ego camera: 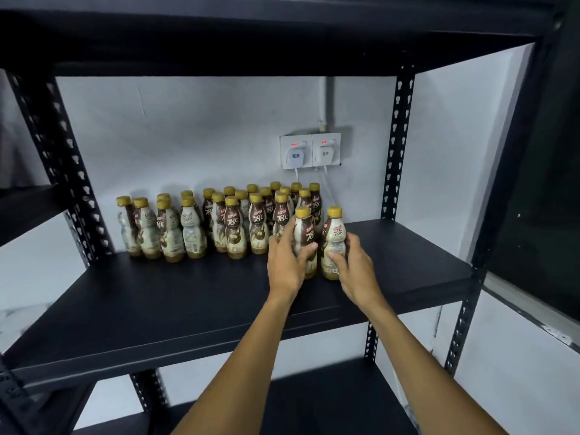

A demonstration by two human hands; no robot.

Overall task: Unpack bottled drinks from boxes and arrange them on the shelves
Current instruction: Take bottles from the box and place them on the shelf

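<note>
Several coffee-drink bottles (233, 227) with gold caps and brown-and-cream labels stand in rows at the back of a black shelf (157, 302). Two more stand upright in front of the rows at the right. My left hand (287, 262) grips the left one (303, 226) around its body. My right hand (353, 266) grips the right one (334, 235) from the right side, fingers curled around its lower half. Both bottles' bases rest on the shelf board, close beside each other.
Black perforated uprights (397, 142) frame the shelf, with another board (251, 26) overhead and a lower one (314, 403) below. Two wall sockets with white plugs (310, 150) and cables sit on the grey wall behind the bottles. A dark window (552, 189) is at the right.
</note>
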